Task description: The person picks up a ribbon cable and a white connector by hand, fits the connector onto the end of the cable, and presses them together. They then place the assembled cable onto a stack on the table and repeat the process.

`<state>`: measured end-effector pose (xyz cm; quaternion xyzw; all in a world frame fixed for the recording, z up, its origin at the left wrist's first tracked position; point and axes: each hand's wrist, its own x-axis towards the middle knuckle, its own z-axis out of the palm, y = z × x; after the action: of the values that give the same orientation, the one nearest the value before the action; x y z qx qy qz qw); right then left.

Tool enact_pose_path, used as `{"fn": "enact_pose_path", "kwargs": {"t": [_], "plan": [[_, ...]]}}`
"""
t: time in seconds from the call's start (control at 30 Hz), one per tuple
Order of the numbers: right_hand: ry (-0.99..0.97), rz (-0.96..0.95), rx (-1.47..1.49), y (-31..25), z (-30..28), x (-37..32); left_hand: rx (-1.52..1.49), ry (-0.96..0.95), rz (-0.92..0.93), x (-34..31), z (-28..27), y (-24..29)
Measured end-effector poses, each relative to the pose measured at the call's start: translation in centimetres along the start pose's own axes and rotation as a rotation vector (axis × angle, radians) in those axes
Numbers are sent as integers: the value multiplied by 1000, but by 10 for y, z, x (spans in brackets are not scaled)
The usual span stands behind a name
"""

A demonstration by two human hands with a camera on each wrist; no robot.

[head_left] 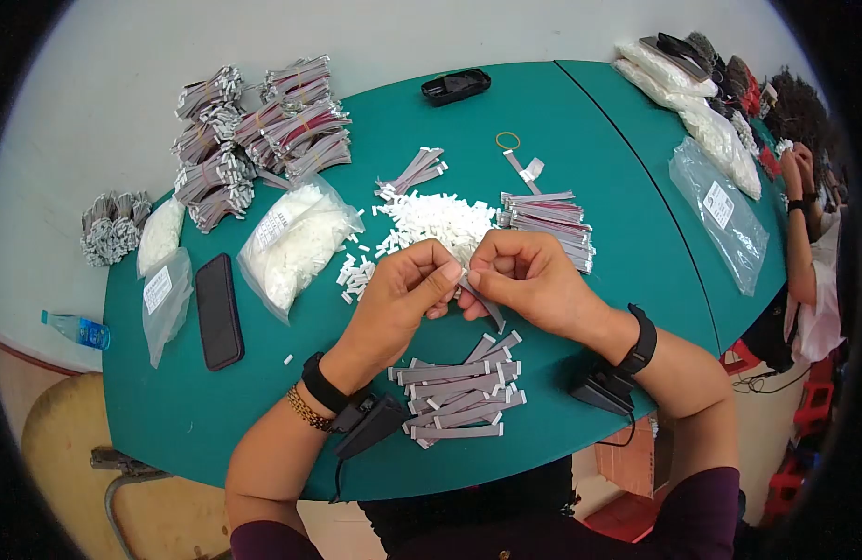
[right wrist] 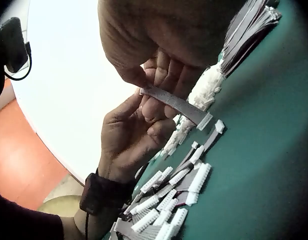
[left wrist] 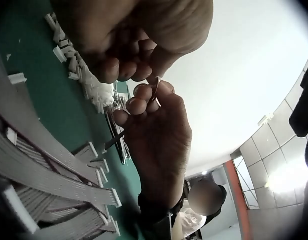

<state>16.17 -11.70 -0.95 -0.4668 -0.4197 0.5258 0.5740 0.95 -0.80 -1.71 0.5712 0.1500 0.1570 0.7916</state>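
Thumb and fingers of my right hand (head_left: pixel 529 273) pinch a short grey ribbon cable (right wrist: pixel 176 104). Its far end, with a white connector (right wrist: pixel 205 121), hangs free below the fingers. My left hand (head_left: pixel 405 285) meets the right fingertips and pinches a small white plastic piece (head_left: pixel 465 276) at the cable's upper end, mostly hidden by the fingers. Just beyond both hands lies a heap of small white plastic pieces (head_left: pixel 440 222). Nearer the body, below the hands, is a loose pile of grey ribbon cables (head_left: pixel 459 392) with white end connectors.
Right of the heap lies a stack of ribbon cables (head_left: pixel 548 224); a smaller bunch (head_left: pixel 412 173) lies behind. To the left are a filled plastic bag (head_left: pixel 296 247), a phone (head_left: pixel 219 313) and bundled cables (head_left: pixel 296 126). Another person's arm (head_left: pixel 800 224) shows far right.
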Motion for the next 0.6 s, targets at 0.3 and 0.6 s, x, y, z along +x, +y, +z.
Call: {"fn": "enact_pose_path", "kwargs": {"t": [0.3, 0.6], "plan": [[20, -11, -39, 0, 3, -2, 277, 58, 112, -1, 4, 1], [0, 31, -121, -4, 1, 0, 163, 64, 88, 0, -3, 2]]}}
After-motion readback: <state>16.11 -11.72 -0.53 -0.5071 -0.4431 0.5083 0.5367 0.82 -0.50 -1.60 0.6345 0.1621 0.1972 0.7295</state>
